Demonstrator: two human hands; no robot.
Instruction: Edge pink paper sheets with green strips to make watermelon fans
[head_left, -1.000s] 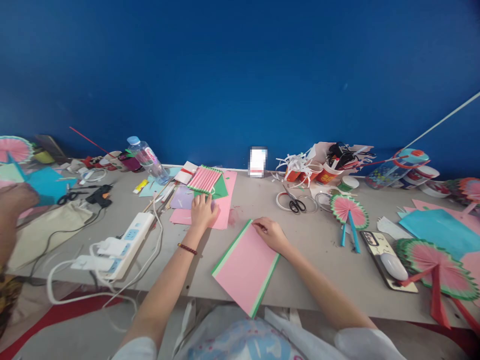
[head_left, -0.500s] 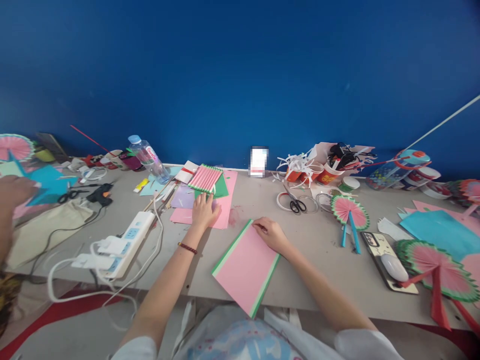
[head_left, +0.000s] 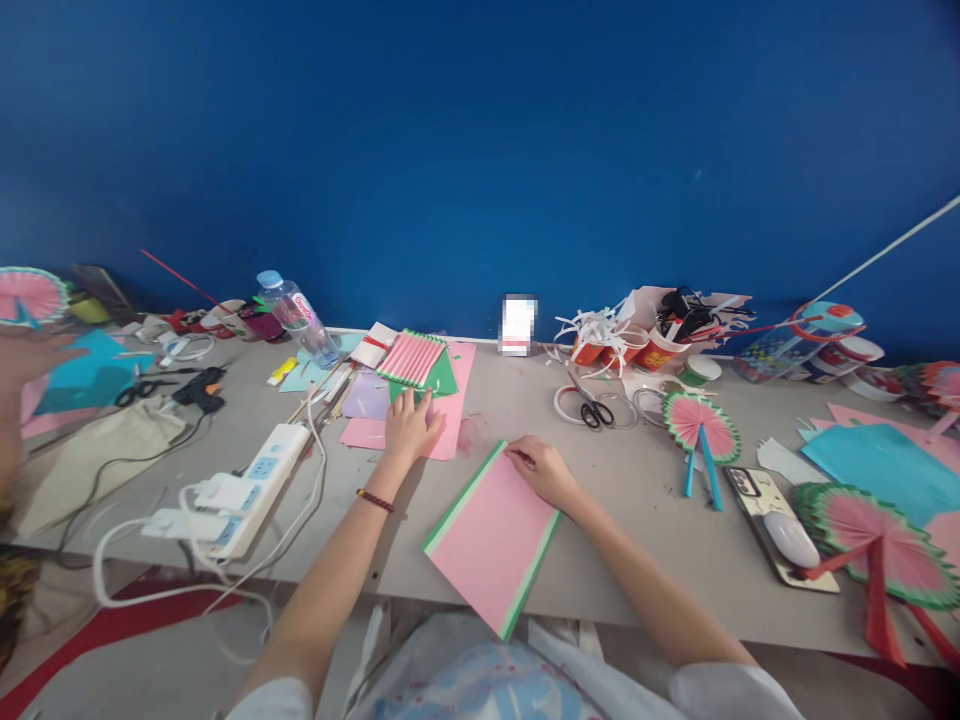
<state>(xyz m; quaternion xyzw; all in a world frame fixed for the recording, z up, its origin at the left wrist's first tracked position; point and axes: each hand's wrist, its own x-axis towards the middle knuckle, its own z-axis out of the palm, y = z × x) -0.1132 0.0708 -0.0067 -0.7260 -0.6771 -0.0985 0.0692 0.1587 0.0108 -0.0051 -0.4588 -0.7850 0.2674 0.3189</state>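
A pink paper sheet with green strips along two sides lies slanted at the table's front edge. My right hand rests over its far corner, fingers curled and pinched together at the paper. Farther left, my left hand lies with fingers spread on a small stack of pink paper and green paper. Just beyond its fingertips sits a pleated pink paper piece with green edges.
Left are a white power strip, a glue gun, a plastic bottle and a co-worker's blurred hand. Right are scissors, cups of paper scraps, paper fans, and a phone under a mouse.
My hands and the pink sheet have hardly moved. At the far left, the co-worker's hand has shifted, and the blue paper beside it looks different.
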